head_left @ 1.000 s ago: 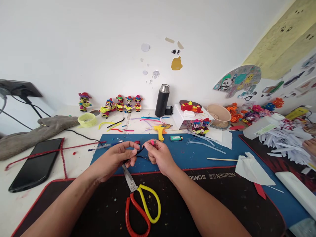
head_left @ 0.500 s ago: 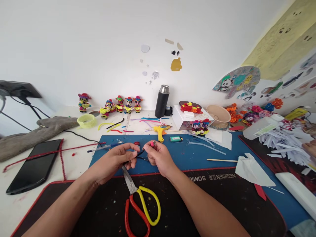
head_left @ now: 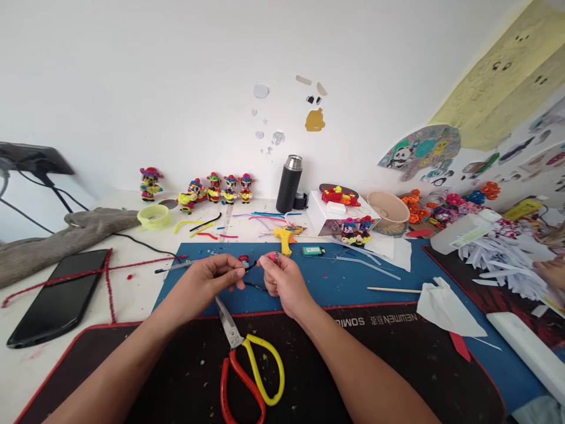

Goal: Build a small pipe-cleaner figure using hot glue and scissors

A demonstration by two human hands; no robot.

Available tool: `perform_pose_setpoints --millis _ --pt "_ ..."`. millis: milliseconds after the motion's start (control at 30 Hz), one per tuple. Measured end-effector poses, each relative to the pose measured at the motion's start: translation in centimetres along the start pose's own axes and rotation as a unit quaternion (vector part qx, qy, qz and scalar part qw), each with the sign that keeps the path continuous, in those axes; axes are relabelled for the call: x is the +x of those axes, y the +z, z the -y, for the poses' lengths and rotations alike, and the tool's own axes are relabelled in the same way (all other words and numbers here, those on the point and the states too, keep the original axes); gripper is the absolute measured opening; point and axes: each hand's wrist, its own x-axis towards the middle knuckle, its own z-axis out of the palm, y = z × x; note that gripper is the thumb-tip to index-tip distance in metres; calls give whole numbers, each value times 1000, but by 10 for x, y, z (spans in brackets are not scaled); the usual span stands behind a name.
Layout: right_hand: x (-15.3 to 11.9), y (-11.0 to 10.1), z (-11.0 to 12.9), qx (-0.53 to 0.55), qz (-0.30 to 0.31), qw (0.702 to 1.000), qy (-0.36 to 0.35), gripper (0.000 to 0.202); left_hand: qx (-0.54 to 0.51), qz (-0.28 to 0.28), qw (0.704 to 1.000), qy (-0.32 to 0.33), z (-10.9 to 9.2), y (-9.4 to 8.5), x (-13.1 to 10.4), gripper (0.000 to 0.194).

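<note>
My left hand [head_left: 220, 275] pinches one end of a short black pipe cleaner [head_left: 251, 267] between thumb and fingers. Close beside it, my right hand [head_left: 285, 280] is closed on a small pink piece [head_left: 273, 257], mostly hidden by the fingers, where the black strand ends. Another thin black strand [head_left: 256, 287] shows below, between the hands. Just behind them a small red and blue piece [head_left: 243, 259] rests on the blue mat [head_left: 344, 282]. Scissors [head_left: 233, 335] with one red and one yellow handle lie below my hands, blades pointing away.
Behind the mat are a yellow glue gun [head_left: 286, 237], a black flask [head_left: 289, 184] and several small figures [head_left: 214, 187]. A phone [head_left: 59, 297] lies at left under red pipe cleaners. Paper strips [head_left: 498, 253] and another person's hand [head_left: 549, 265] are at right.
My hands have drawn slightly apart, leaving the small red and blue piece behind them more exposed. The view has shifted a little.
</note>
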Motion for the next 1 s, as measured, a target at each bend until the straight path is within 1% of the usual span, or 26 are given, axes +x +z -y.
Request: perform_pose_setpoints --millis 100,167,300,400,667,833,933,1000 --pt "1 -1 0 4 2 1000 -2 48 4 -37 999 9 -3 -3 0 48" --pt "0 -1 0 2 20 1000 2 49 8 -50 999 10 -6 -4 0 50" --pt "-3 0 -2 -14 81 997 16 53 5 -46 999 5 -11 -2 -1 50" --pt "-5 2 -3 -26 105 994 24 55 -3 -44 999 2 -9 -2 0 50" --pt "-6 5 -1 -50 109 993 17 61 -57 -26 998 -2 -2 -2 2 47" --pt "-7 5 -1 -64 105 992 9 64 -39 -27 999 7 0 -1 2 47" --pt "-7 3 -6 -78 113 990 0 64 -33 -26 999 10 0 0 2 49" --pt "-6 2 -12 -111 106 988 -11 61 -30 -27 999 14 0 1 2 50"
